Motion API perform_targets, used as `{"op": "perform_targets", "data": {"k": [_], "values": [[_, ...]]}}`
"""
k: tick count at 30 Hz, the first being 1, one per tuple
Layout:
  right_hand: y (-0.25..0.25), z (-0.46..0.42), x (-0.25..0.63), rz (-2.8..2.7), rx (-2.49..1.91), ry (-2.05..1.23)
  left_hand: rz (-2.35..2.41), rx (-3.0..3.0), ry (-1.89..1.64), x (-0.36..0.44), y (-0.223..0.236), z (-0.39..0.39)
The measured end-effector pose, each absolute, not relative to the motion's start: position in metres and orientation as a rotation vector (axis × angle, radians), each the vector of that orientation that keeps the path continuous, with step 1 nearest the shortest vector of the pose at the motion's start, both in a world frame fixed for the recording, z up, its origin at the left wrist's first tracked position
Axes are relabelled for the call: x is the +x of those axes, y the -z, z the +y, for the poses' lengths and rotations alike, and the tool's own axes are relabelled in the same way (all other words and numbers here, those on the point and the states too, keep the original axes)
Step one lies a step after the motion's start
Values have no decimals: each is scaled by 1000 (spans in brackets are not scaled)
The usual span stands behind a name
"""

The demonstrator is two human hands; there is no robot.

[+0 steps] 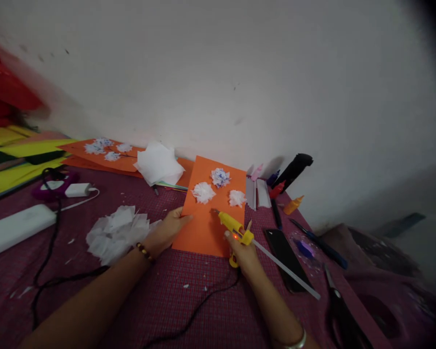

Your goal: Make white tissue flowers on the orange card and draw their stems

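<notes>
Left forearm (98,295) foremost, left hand (170,228) pinching orange sheet (199,230) edge. Right hand (245,254) grips glue gun (231,223), nozzle (215,212) over sheet, aimed forward-left.

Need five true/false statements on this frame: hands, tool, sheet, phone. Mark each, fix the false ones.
1. The right hand holds a yellow glue gun. True.
2. The left hand grips the cord. False: it holds the left edge of the orange sheet.
3. Three paper flowers sit on that sheet. True.
4. All three are plain white. False: the one nearest the wall shows blue marks.
5. A pale glue stick juts from the back of the glue gun, passing over the phone. True.
</notes>
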State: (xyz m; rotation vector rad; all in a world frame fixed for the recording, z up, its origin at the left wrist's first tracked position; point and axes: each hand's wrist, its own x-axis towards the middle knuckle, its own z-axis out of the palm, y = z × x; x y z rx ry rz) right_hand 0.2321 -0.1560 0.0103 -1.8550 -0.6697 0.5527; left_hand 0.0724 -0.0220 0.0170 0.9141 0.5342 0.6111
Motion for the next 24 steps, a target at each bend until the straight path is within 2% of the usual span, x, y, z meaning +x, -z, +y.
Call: {"op": "perform_targets", "data": {"k": [14,24], "values": [[-4,-148,233,-689,-1849,-667,517,904,-613,74,-10,-19],[-5,-156,232,-692,-1969,-463,524,889,-638,74,-7,-16]]}}
